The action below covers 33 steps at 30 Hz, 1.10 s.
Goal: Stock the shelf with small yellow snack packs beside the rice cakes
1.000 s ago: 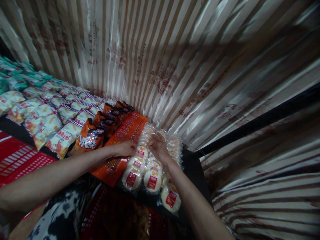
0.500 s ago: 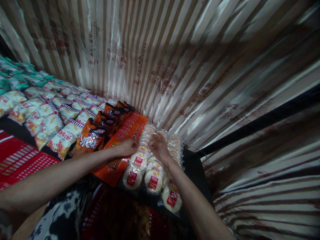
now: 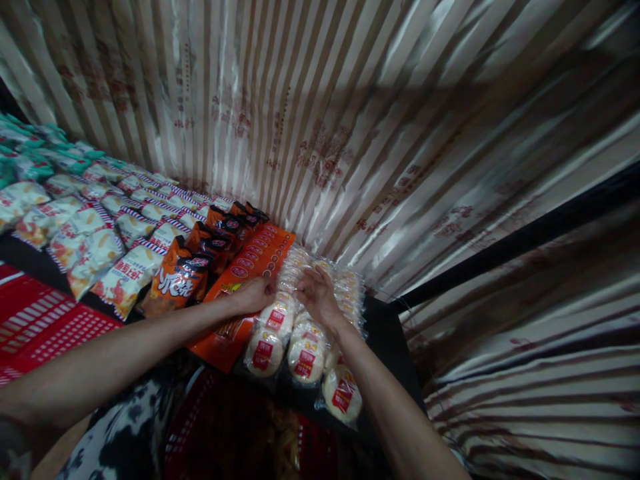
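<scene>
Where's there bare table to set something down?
Best is the black table's right end, between the round cracker packs and the striped sheet; the right forearm borders it. A thin strip separates the white bags from the red basket. Crowded: among the packs, where left hand and right hand nearly meet.

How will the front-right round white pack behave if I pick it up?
The pack looks like a rice cracker, so it is probably light and could snap under a squeeze. Its glossy clear wrapper may feel slippery, and the loose, crinkled edges would likely flop.
</scene>
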{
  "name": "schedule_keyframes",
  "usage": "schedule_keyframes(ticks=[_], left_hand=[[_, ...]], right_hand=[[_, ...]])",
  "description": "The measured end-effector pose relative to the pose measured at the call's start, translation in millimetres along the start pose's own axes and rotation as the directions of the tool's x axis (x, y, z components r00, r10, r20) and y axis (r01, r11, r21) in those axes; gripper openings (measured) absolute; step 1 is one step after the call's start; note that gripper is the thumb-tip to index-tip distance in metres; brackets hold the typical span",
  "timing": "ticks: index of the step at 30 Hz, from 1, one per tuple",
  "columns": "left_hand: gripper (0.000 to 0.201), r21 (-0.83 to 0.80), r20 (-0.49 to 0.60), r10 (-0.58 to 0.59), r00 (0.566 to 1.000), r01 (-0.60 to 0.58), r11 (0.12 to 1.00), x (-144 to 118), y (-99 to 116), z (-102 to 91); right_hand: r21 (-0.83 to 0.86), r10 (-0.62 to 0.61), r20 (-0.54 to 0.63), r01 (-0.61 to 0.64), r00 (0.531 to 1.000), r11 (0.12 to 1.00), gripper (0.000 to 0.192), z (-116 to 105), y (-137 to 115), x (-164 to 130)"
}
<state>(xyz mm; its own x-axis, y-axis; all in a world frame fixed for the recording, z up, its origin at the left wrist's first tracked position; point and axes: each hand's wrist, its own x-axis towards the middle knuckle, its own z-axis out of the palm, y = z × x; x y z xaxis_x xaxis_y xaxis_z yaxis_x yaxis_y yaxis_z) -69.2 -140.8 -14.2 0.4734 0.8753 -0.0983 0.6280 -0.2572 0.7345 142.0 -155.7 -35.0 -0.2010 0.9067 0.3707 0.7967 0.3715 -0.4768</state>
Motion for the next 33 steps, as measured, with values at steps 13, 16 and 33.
schedule_keyframes(ticks=[13, 16, 33], left_hand=[[0.012, -0.025, -0.007, 0.02, 1.0, -0.02, 0.999, -1, -2, 1.7], [0.011, -0.03, -0.011, 0.027, 1.0, -0.027, 0.999, 0, -4, 3.8], [0.013, 0.048, 0.086, -0.012, 0.996, 0.008, 0.999, -30, -14, -12.7]], right_hand=[[-0.102, 0.018, 0.096, -0.008, 0.995, 0.995, 0.006, -11, -21, -24], [-0.096, 0.024, 0.102, -0.014, 0.994, 0.995, 0.003, -9, -19, -23], [-0.061, 0.027, 0.086, -0.021, 0.996, 0.998, 0.007, -3, -18, -22]])
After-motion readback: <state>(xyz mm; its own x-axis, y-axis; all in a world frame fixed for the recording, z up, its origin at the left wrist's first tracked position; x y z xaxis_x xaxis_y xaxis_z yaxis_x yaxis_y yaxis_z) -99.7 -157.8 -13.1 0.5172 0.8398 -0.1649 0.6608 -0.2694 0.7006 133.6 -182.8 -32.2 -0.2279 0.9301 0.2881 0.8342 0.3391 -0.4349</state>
